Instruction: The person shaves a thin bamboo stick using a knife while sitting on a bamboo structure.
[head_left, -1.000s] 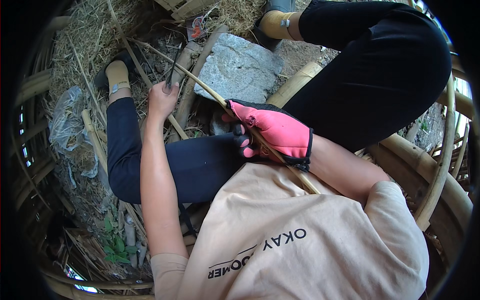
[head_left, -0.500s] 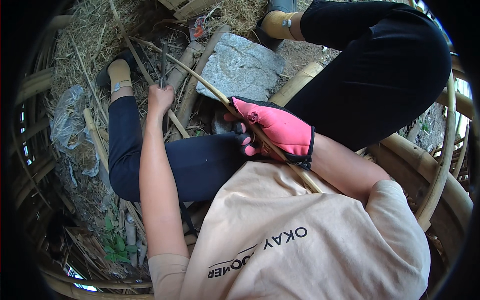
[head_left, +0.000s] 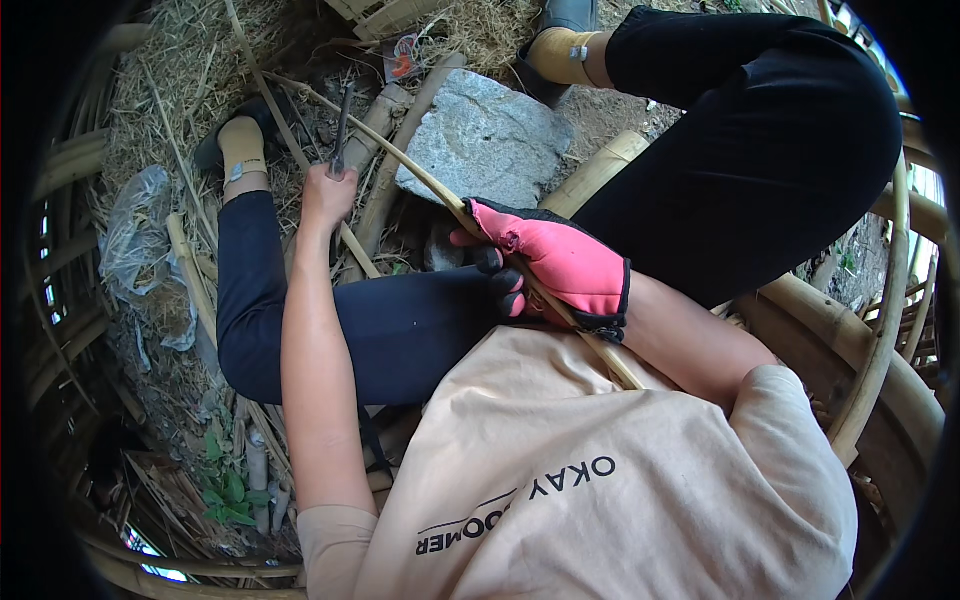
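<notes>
My left hand (head_left: 328, 198) is bare and closed round the handle of a knife, whose narrow dark blade (head_left: 342, 130) points away from me. A pink and black glove covers my right hand (head_left: 560, 262), which is wrapped round a pale bamboo strip (head_left: 425, 180). The strip slants from the far left, under the glove, to my shirt. Near the blade it runs just to the right, and I cannot tell whether they touch. Behind my left hand passes another long thin bamboo stick (head_left: 268, 95).
A grey stone block (head_left: 485, 140) lies beyond my right hand, with bamboo poles (head_left: 400, 160) beside it. Dry straw (head_left: 185, 60) and a clear plastic bag (head_left: 140, 235) are at the left. A curved bamboo frame (head_left: 840, 330) rises at the right. My legs stretch on both sides.
The knife blade has tilted slightly to the right, and my left hand has turned a little with it. My gloved hand and the strip have barely shifted.
</notes>
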